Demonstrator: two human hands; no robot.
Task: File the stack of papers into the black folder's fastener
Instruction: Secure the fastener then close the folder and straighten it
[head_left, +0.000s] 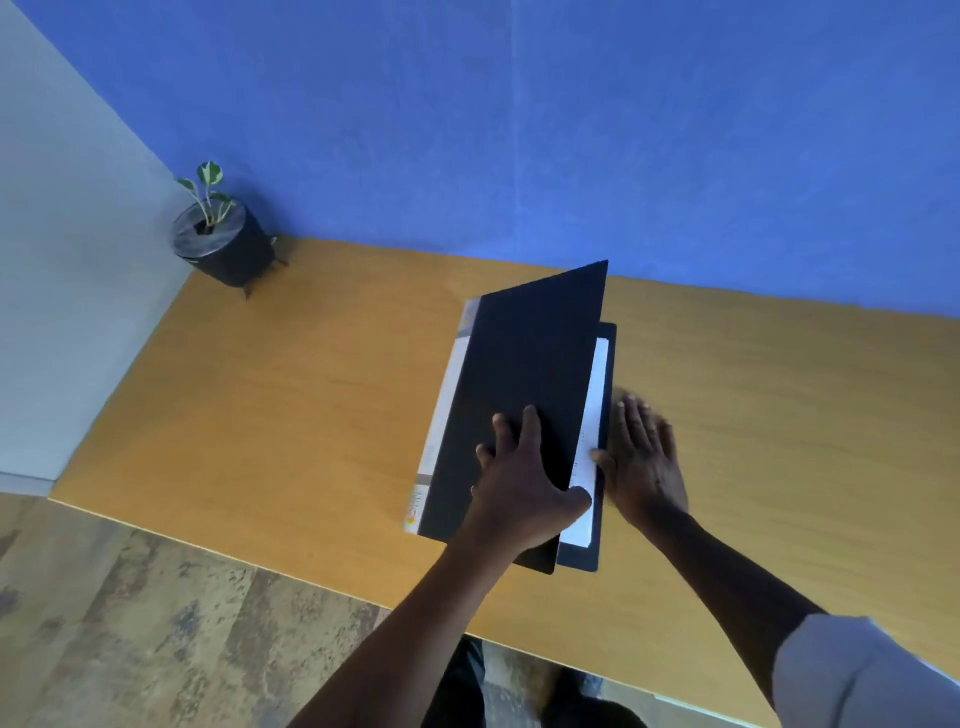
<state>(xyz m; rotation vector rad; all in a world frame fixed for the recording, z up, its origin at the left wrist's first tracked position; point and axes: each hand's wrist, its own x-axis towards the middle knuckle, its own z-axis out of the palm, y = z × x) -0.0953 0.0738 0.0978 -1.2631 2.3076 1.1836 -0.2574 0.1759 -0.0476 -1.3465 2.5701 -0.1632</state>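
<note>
The black folder (524, 374) lies on the wooden table (311, 415), its front cover raised at a slant over the back cover. White papers (597, 395) show inside, in the gap along the right edge. My left hand (524, 478) grips the cover's near right edge, fingers spread on top and thumb underneath. My right hand (644, 457) lies flat on the table beside the folder's right edge, its thumb touching the papers. The fastener is hidden by the cover.
A small plant in a black pot (223, 239) stands at the table's far left corner, by the blue wall. A white label strip (441, 415) runs down the folder's spine. Floor lies below the table's near edge.
</note>
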